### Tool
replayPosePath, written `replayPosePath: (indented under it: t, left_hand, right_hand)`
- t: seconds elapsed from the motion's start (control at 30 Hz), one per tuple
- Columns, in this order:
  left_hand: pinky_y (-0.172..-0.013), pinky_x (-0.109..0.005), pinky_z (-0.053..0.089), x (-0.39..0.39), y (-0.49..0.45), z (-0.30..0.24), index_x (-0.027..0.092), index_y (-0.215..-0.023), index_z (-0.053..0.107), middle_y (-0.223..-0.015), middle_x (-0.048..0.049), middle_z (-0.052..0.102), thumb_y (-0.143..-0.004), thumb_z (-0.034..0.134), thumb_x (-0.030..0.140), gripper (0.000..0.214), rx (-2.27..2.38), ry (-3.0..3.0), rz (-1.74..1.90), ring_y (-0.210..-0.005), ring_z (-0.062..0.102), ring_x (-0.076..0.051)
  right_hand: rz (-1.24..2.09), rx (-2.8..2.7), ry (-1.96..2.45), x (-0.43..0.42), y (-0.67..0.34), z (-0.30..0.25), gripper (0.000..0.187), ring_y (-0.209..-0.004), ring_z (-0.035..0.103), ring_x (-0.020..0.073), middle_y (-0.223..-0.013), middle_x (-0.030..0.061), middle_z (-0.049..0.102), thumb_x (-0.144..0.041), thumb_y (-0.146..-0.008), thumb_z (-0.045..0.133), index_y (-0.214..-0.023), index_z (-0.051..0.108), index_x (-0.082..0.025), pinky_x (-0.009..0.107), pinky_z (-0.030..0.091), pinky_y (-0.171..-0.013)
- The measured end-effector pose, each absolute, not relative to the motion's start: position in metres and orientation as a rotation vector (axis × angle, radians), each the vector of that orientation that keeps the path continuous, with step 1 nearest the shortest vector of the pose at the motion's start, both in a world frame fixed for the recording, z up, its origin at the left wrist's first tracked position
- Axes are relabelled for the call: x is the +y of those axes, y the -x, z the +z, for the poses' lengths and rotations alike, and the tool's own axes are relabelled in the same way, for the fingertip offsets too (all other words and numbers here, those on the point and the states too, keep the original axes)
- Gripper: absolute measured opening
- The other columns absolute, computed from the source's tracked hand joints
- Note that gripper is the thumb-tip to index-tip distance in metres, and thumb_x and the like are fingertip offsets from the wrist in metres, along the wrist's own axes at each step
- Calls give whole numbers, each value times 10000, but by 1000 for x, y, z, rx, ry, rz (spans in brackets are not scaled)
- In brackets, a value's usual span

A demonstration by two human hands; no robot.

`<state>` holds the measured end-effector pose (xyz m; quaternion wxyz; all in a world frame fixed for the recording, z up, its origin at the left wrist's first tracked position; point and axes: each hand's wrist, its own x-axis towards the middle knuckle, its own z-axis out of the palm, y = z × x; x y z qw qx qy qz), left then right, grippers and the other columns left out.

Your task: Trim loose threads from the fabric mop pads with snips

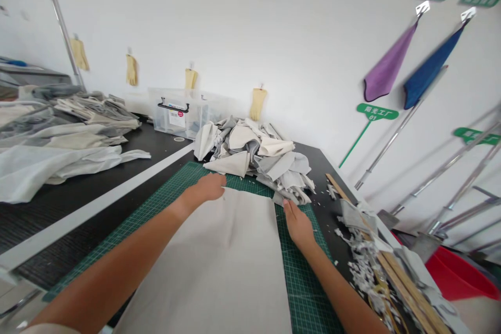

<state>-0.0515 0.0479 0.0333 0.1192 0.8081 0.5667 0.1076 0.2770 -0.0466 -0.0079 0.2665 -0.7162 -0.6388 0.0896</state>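
Two hands lie open, my left hand (207, 188) and right hand (298, 224) flat on the far corners of the beige cloth (219, 266), atop a green cutting mat (309, 287), fabric scraps (254, 156) just beyond.

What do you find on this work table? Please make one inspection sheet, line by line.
surface: black table under a green gridded cutting mat.
job's things: pale beige fabric sheet lies flat on the mat.
clutter: heap of grey and cream fabric offcuts; white shredded scraps beside long wooden strips.
hands: left hand and right hand lie flat at the sheet's far corners.
cables: nothing seen.
surroundings: clear plastic box; folded pale fabric stacks; yellow gloves on white wall; red plastic tub.
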Motion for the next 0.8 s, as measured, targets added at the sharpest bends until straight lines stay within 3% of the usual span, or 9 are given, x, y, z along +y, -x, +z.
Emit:
replayPosePath:
  t: [0.13,0.27,0.4,0.53,0.8]
  left_hand:
    - [-823,-275,499,43,-20,40,221,-1096,696,-1071,-63,727,-892,537,379,303,1161,-2472,452,-946,673,-213]
    - [-969,-383,453,47,-74,20,180,-1144,665,-1150,-123,677,-874,574,414,368,1306,-2614,611,-1102,599,-288]
    - [-975,-474,420,52,-90,-4,203,-1068,682,-1134,-134,654,-815,661,431,341,1476,-2541,680,-1132,554,-339]
    - [-956,-461,410,53,-88,-13,216,-929,707,-1038,-114,685,-857,613,347,177,1389,-2481,738,-1079,580,-321]
    - [-992,-369,426,56,-97,-23,227,-1045,732,-1088,-84,723,-843,649,402,280,1089,-2361,839,-1077,626,-283]
  right_hand:
    - [205,-1684,1954,-46,-285,-12,583,-822,648,235,-862,46,678,-612,-1017,121,-955,573,-250,293,379,-698]
    - [150,-1730,1956,-47,-282,-13,568,-810,657,231,-881,44,692,-591,-1028,116,-990,570,-251,284,355,-669]
    - [86,-1764,1951,-49,-281,-14,553,-794,666,225,-851,40,695,-567,-1042,114,-992,560,-244,276,343,-655]
    - [33,-1825,1948,-50,-280,-13,529,-731,658,213,-814,41,688,-549,-1050,129,-995,551,-234,273,309,-618]
    - [57,-1794,1924,-50,-280,-13,528,-701,639,207,-813,33,678,-553,-1048,130,-996,552,-240,276,293,-607]
